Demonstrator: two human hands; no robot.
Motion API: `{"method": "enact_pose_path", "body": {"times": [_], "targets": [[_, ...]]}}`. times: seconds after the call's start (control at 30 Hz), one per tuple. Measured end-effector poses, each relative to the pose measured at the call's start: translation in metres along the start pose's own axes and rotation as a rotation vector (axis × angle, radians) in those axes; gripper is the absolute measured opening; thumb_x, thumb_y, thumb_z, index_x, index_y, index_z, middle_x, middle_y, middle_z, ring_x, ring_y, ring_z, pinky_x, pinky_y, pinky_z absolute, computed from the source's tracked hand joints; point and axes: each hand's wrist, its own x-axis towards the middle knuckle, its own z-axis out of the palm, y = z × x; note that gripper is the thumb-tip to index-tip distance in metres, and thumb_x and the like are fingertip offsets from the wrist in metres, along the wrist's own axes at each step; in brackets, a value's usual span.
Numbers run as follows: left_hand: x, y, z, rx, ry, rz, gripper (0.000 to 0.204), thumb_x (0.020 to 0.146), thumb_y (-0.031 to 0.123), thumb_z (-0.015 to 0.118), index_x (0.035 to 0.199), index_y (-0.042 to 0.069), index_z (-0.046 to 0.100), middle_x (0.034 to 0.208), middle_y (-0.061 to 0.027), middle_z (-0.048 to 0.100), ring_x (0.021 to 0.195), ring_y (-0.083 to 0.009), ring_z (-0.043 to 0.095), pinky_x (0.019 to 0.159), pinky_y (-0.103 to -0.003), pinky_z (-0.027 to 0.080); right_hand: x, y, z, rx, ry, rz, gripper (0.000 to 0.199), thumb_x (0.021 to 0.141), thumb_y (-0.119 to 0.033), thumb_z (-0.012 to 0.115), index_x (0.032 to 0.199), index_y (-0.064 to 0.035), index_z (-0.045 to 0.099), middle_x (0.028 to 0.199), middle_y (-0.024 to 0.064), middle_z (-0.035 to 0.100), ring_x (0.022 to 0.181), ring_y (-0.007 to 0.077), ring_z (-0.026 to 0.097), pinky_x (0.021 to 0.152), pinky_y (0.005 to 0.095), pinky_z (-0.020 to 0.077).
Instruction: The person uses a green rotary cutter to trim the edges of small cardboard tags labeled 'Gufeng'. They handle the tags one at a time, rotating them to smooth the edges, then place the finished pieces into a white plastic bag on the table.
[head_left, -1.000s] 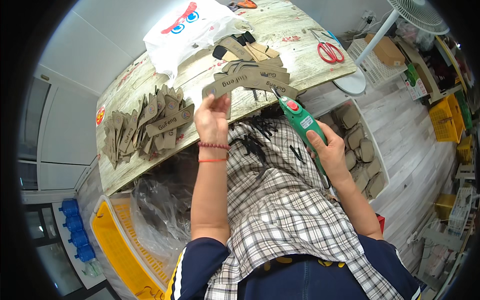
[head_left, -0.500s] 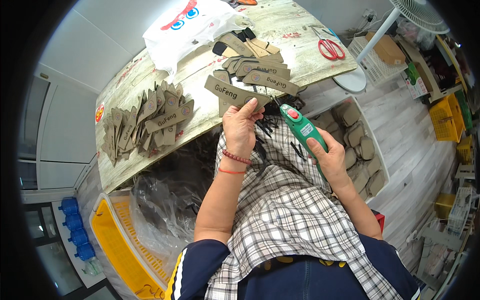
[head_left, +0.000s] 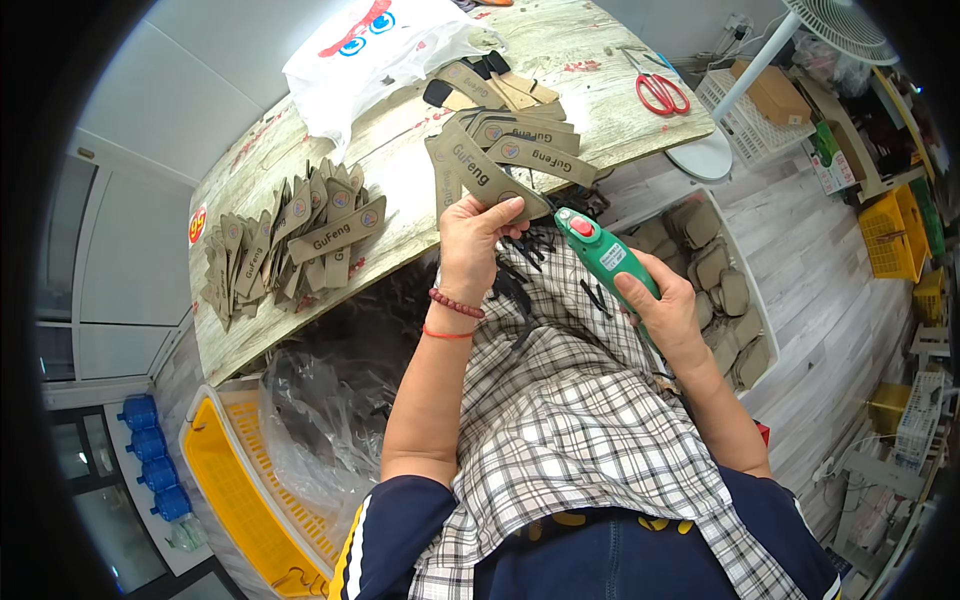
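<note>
Pinching a curved tan strip with dark print and a round emblem (head_left: 478, 178), the left hand (head_left: 484, 238) sets its thumb on top near the strip's lower end and curls its fingers beneath, above the near edge of a weathered pale wooden desk (head_left: 612, 105). The right hand (head_left: 660, 305) is wrapped around a green handheld tool with a red button (head_left: 604, 255), whose nose points at that same lower end; whether the two touch is too small to tell. Just past the strip, an overlapping stack of matching tan strips (head_left: 545, 157) lies on the desk, while a heaped pile of tan strips (head_left: 300, 240) sits to the left. Slender black scraps (head_left: 512, 292) rest on the black-and-white plaid apron (head_left: 570, 410) in the lap. The likeliest trouble, I judge, is the left thumb being nicked or knocked, because it presses so near the tool's nose and a small slip would carry the point toward it. Held at only one end, the strip could also pivot under a push, sending the tool astray and marking the printed face. Its far end overlaps the stack in this view, so a careless swing might drag some pieces out of place, and any shift of the knees could spill the loose scraps onto the floor.
</note>
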Motion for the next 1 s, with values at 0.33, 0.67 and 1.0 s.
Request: {"method": "enact_pose_path", "body": {"times": [0.33, 0.67, 1.0], "targets": [[-0.008, -0.001, 0.001, 0.119, -0.037, 0.008, 0.008, 0.085, 0.001, 0.066, 0.092, -0.002, 0.067, 0.083, -0.0092, 0.07, 0.067, -0.0149, 0.063, 0.061, -0.027, 0.049, 0.005, -0.008, 0.002, -0.033, -0.027, -0.005, 0.043, 0.088, -0.03, 0.07, 0.117, 0.0012, 0.061, 0.079, 0.0003, 0.06, 0.063, 0.0045, 0.05, 0.056, 0.0218, 0.0421], [0.012, 0.095, -0.074, -0.318, 0.581, 0.406, 0.012, 0.087, 0.006, 0.067, 0.093, 0.0, 0.06, 0.087, -0.0099, 0.067, 0.069, -0.0187, 0.064, 0.061, -0.028, 0.05, 0.001, 0.007, 0.003, 0.003, 0.027, -0.005, 0.042, 0.089, -0.03, 0.068, 0.117, 0.0004, 0.062, 0.075, -0.0008, 0.06, 0.059, 0.0034, 0.048, 0.051, 0.0216, 0.0385], [0.116, -0.014, -0.051, 1.387, 0.834, 0.053, 0.056, 0.069, 0.042, 0.078, 0.106, 0.003, 0.061, 0.116, -0.0166, 0.05, 0.113, -0.0332, 0.048, 0.095, -0.045, 0.037, 0.011, 0.013, 0.007, -0.029, 0.045, 0.021, 0.046, 0.089, -0.034, 0.068, 0.118, 0.0014, 0.061, 0.076, 0.0014, 0.061, 0.059, 0.0046, 0.051, 0.049, 0.0215, 0.0409]]}}
